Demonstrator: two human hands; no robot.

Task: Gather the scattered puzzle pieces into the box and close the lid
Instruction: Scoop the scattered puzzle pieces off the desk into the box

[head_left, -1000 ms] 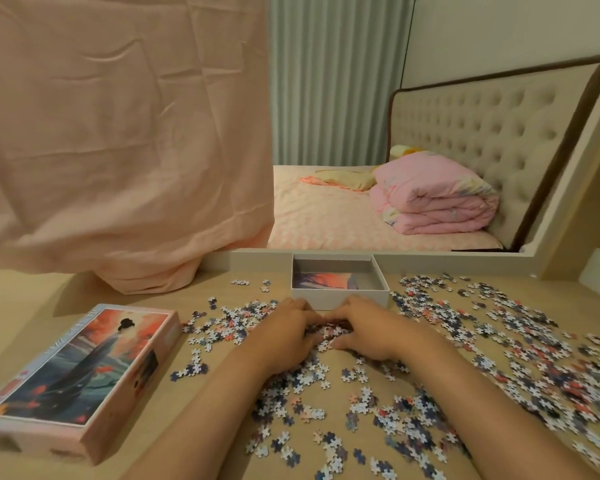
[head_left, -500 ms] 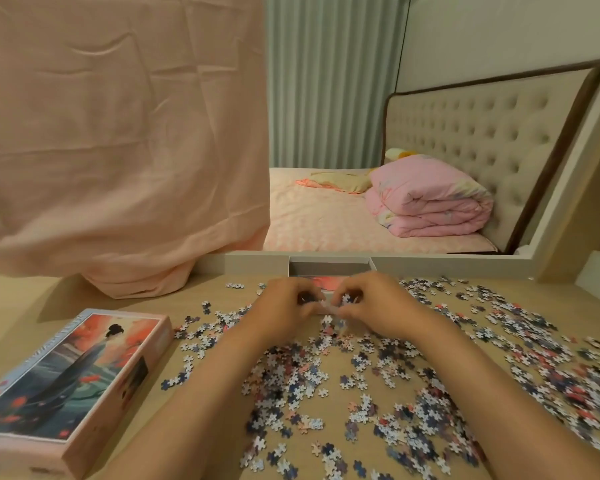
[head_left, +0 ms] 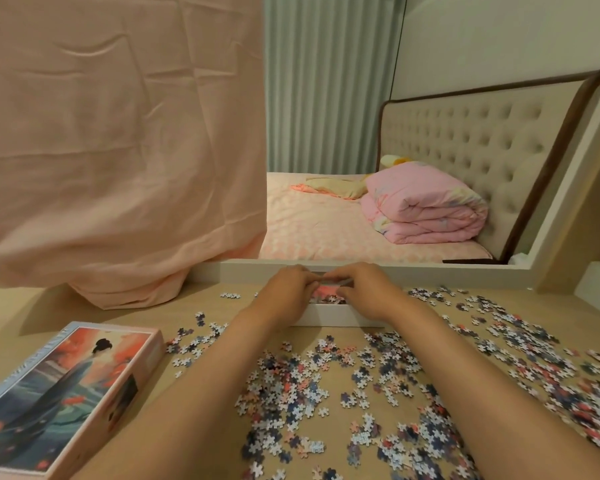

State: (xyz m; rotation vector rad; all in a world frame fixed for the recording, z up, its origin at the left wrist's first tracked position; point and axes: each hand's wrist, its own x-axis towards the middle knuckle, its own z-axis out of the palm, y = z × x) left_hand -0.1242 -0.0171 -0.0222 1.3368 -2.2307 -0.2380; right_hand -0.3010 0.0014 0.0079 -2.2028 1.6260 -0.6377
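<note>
Home bedroom: bed (head_left: 343,230) (tufted headboard (head_left: 465,133)), folded pink quilt (head_left: 426,206).

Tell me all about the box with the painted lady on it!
The lid lies flat on the tan table, at the left, picture up. It looks like pink cardboard. Its top shows a dark-haired lady in a grey-blue robe among red flowers. Only the table plainly touches it.

Head view, forward-down over table (head_left: 84,306)
</note>
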